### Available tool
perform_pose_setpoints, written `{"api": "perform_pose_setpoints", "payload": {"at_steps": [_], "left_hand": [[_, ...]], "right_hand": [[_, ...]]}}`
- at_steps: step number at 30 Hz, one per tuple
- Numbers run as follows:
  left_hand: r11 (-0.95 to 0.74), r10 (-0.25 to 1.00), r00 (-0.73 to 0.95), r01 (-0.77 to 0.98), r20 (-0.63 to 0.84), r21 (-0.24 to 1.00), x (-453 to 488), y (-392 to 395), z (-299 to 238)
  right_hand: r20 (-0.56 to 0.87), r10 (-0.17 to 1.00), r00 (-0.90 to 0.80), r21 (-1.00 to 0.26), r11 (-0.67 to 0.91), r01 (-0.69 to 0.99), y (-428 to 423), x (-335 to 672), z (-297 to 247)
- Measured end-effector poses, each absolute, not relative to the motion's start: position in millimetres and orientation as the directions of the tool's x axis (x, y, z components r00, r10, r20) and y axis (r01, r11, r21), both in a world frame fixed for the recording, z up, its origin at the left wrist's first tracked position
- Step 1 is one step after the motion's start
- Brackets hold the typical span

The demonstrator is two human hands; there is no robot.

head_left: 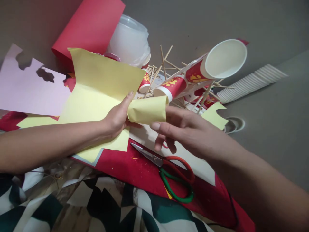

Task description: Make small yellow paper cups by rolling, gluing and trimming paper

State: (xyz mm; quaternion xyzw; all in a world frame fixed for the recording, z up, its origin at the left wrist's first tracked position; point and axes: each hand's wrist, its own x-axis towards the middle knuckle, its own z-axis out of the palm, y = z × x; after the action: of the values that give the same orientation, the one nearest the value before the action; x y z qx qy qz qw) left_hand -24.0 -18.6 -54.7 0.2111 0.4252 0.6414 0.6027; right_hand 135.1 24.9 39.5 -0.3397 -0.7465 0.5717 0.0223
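Note:
My left hand is closed on a large yellow paper sheet, thumb lying over its right side. Between the two hands, one part of the yellow paper is curled into a short roll; whether it is joined to the sheet is hidden behind my left thumb. My right hand grips the roll's right end, with a finger behind or inside it and another below its lower edge. Under my right hand lies a pair of scissors, with one red and one green handle loop, blades pointing up-left.
Red paper cups are joined with wooden sticks behind the hands. A stack of white cups lies at right. Rolled red paper, plastic tubs, cut pink paper and a red surface surround the work.

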Motion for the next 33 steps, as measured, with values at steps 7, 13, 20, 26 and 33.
{"api": "perform_pose_setpoints", "payload": {"at_steps": [7, 13, 20, 26, 33], "left_hand": [[0.08, 0.942, -0.227, -0.562, -0.247, 0.824, -25, -21, -57], [0.118, 0.951, -0.191, -0.5, -0.243, 0.858, -26, -23, -54], [0.099, 0.99, -0.034, -0.551, -0.14, 0.829, -30, -18, -51], [0.224, 0.958, 0.264, -0.458, -0.109, 0.86, -36, -19, -51], [0.3, 0.89, 0.442, -0.383, -0.113, 0.874, -37, -28, -43]], "right_hand": [[-0.506, 0.403, -0.763, -0.842, -0.039, 0.538, 24, 124, 38], [-0.544, 0.346, -0.765, -0.829, -0.075, 0.555, 36, 127, 36], [-0.436, 0.491, -0.754, -0.864, 0.006, 0.504, 55, 138, 43], [-0.347, 0.503, -0.792, -0.827, 0.234, 0.511, 68, 147, 52], [-0.22, 0.508, -0.833, -0.82, 0.367, 0.44, 54, 144, 46]]}}
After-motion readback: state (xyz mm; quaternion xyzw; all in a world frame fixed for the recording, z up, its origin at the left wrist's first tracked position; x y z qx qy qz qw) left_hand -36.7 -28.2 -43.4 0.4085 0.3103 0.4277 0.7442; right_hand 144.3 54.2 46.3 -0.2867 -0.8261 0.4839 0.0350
